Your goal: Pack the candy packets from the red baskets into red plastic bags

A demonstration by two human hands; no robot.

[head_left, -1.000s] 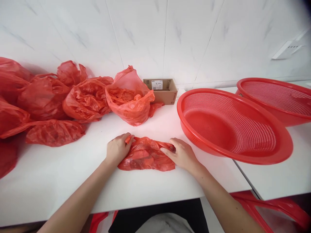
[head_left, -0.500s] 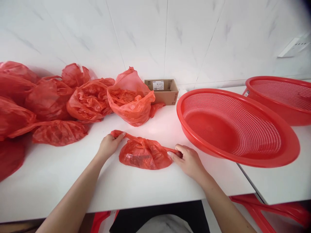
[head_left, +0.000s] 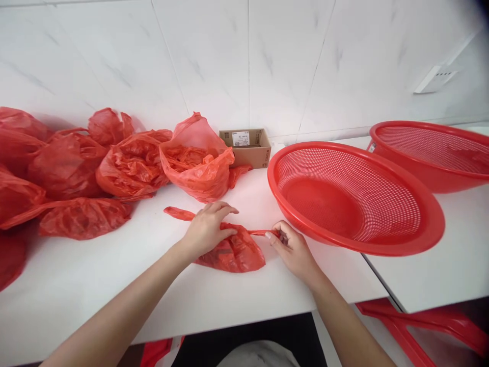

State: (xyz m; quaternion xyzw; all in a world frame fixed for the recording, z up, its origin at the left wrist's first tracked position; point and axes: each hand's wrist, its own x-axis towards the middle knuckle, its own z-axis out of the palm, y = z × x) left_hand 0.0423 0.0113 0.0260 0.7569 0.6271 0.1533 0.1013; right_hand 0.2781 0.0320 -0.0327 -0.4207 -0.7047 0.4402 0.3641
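Note:
A red plastic bag [head_left: 244, 252] lies on the white table in front of me, with something dark showing faintly through it. My left hand [head_left: 208, 227] is over the left part of the bag, thumb and fingers apart, hiding some of it. One handle of the bag sticks out loose beyond that hand to the left. My right hand [head_left: 292, 250] pinches the other handle, a twisted strip pulled out to the right. What exactly is inside the bag cannot be made out.
Several filled red plastic bags [head_left: 69, 163] crowd the left side. An open red bag [head_left: 198, 173] stands near a small cardboard box [head_left: 252, 155] by the wall. A large red plastic basket [head_left: 344, 199] sits right, with a second red basket [head_left: 431, 173] behind it. Red stools [head_left: 393, 321] are below.
My left hand has let go of the left handle and moved right over the bag. My right hand keeps its grip on the right handle. The view has shifted slightly.

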